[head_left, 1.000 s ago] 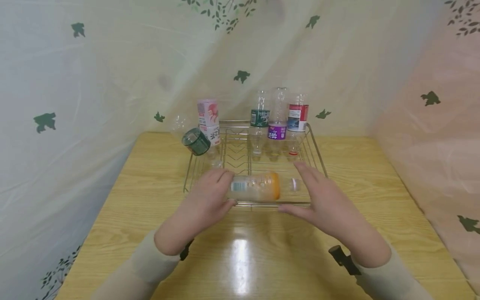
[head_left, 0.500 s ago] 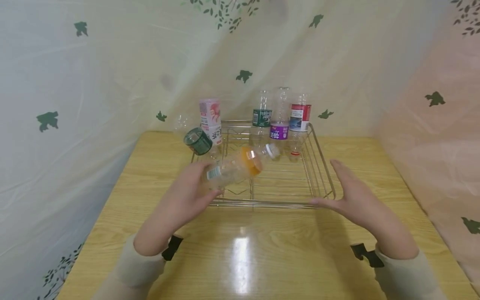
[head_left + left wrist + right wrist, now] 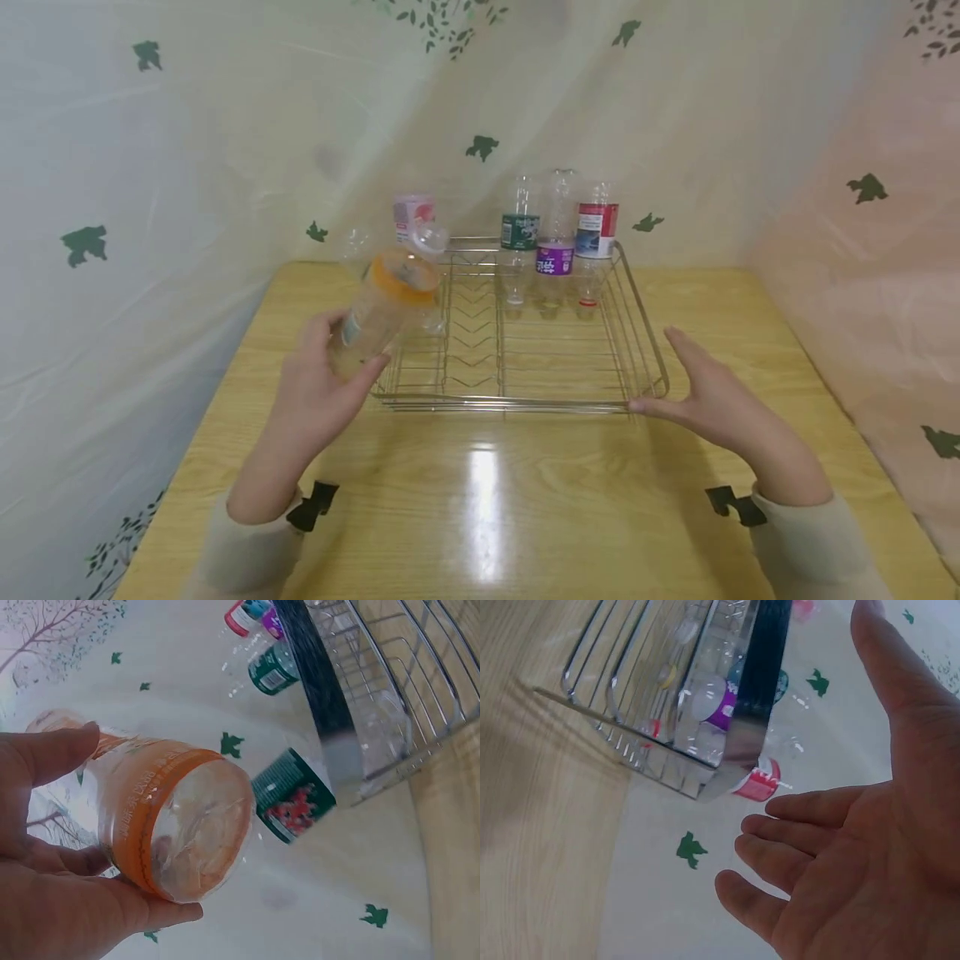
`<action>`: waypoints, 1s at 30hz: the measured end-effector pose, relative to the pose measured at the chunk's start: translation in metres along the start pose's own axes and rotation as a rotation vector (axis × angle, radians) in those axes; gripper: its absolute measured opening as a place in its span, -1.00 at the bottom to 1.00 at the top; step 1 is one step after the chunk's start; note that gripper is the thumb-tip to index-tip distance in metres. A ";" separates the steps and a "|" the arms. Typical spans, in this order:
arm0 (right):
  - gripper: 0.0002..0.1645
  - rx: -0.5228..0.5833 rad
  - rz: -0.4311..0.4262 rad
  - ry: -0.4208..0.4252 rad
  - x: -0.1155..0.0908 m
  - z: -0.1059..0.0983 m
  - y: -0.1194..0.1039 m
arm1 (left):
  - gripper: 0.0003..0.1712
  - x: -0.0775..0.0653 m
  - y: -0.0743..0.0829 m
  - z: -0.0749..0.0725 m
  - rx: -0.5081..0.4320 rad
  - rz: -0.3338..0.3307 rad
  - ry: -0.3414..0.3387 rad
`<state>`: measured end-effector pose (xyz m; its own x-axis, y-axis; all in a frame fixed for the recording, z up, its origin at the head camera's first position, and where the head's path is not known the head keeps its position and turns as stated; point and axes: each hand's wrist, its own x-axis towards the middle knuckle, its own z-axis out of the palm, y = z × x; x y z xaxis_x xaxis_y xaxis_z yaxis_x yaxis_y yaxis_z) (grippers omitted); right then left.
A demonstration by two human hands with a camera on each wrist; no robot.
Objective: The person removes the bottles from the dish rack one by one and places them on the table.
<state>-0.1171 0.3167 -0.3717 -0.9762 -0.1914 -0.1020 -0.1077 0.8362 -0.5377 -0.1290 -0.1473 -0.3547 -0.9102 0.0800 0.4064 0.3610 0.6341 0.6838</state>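
My left hand (image 3: 318, 387) grips a clear plastic bottle (image 3: 371, 321) with an orange band, fingers and thumb round its lower part. The bottle is tilted, its neck up and away to the right, over the left side of the wire rack (image 3: 501, 407). In the left wrist view the bottle's round base (image 3: 206, 832) faces the camera. My right hand (image 3: 723, 408) holds nothing; its fingers are spread at the rack's front right corner, the thumb tip right at the front rail. The palm (image 3: 847, 892) shows bare in the right wrist view.
Upside down at the rack's back right stand bottles with a green label (image 3: 520, 232), a purple label (image 3: 555, 260) and a red label (image 3: 597, 230). A pink-labelled bottle (image 3: 408, 212) stands at back left. A leaning green-labelled bottle (image 3: 292, 796) is beside it. Patterned cloth (image 3: 225, 167) hangs behind the wooden table (image 3: 570, 517).
My left hand has lifted the orange-banded bottle off the rack's front and carried it left, turning its neck upward. My right hand has moved right, to the rack's corner.
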 end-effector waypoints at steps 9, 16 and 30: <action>0.57 0.007 -0.007 -0.008 0.008 0.005 0.010 | -0.29 -0.005 -0.029 -0.013 -0.016 -0.066 0.168; 0.57 0.001 -0.006 -0.009 0.013 0.010 0.018 | -0.33 -0.002 -0.054 -0.018 -0.108 -0.161 0.158; 0.57 0.007 0.002 -0.006 0.016 0.017 0.026 | -0.21 0.009 -0.098 -0.017 -0.108 -0.281 0.045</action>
<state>-0.1323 0.3269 -0.4011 -0.9753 -0.1925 -0.1082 -0.1041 0.8329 -0.5436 -0.1696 -0.2214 -0.4076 -0.9685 -0.1223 0.2171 0.1183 0.5409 0.8327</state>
